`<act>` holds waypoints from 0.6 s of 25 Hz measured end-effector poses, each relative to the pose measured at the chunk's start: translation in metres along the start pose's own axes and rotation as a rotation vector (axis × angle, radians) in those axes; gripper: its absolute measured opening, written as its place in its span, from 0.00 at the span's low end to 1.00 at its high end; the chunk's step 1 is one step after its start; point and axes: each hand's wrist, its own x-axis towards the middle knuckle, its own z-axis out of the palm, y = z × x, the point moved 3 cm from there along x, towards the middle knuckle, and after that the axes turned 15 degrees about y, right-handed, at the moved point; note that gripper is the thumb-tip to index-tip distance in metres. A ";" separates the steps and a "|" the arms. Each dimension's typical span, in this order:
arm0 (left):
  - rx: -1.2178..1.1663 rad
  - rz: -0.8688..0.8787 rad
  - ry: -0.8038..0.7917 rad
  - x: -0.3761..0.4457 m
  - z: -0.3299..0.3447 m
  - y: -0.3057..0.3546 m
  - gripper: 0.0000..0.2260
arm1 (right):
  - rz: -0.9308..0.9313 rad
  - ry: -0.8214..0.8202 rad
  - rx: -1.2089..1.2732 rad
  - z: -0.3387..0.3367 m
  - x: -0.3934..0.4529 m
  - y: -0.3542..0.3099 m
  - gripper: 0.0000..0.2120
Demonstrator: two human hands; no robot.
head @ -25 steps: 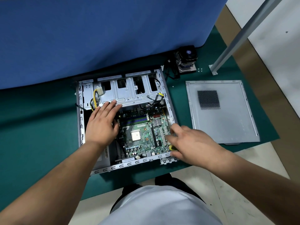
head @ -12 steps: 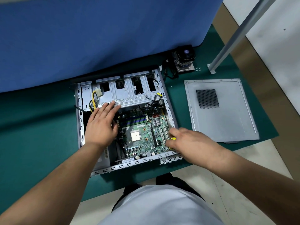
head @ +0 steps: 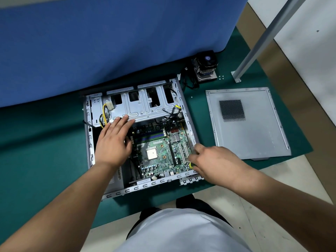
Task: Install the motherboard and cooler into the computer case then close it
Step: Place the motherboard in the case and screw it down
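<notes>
The open grey computer case lies flat on a green mat. Inside it lies the green motherboard, with its pale CPU socket bare. My left hand rests flat, fingers straight, on the board's left edge and the drive cage. My right hand sits at the case's right wall, fingers curled round a yellow-handled tool that is mostly hidden. The black fan cooler stands on the mat beyond the case. The grey side panel lies flat to the right.
A blue partition rises right behind the case. A slanted metal post is bolted to the mat at the far right, with several small screws near its foot. The mat's front edge meets a pale floor by my body.
My right hand has shifted slightly along the case's right wall, from over the near corner to over the board's edge. The left hand has stayed in place.
</notes>
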 end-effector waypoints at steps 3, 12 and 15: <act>-0.007 0.002 0.004 0.000 0.000 -0.001 0.34 | 0.119 0.009 -0.143 0.004 0.008 -0.002 0.28; -0.006 0.004 0.011 0.001 0.001 -0.002 0.33 | 0.050 -0.039 -0.087 -0.003 0.013 -0.004 0.11; -0.006 0.002 0.013 0.001 0.002 -0.002 0.33 | 0.093 -0.109 -0.134 0.000 0.015 -0.001 0.22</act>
